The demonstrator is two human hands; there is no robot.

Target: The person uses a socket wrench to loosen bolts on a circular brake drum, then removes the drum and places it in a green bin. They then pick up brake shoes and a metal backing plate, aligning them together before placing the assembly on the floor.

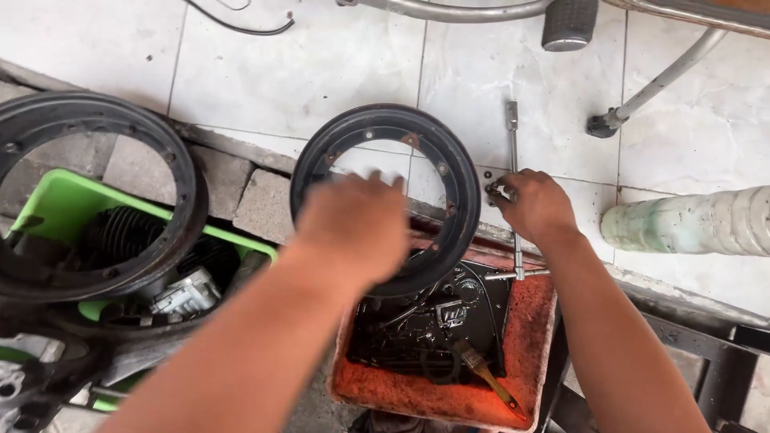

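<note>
I see the left hand (353, 227) laid open on the black rim (383, 196); right hand (533, 204) pinches small nuts (492, 186), which risk dropping into the orange tray (529, 337).

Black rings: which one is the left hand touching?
The middle black ring, standing over the orange tray. The left hand rests on it. The other black ring lies apart, over the green bin.

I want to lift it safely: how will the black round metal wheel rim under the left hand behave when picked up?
The black round metal wheel rim looks rigid, so it should keep its shape. Its surface seems dark and greasy above the orange tray of oily parts, so it may slip under the left hand. Being round, it could probably roll if stood on edge.
</note>
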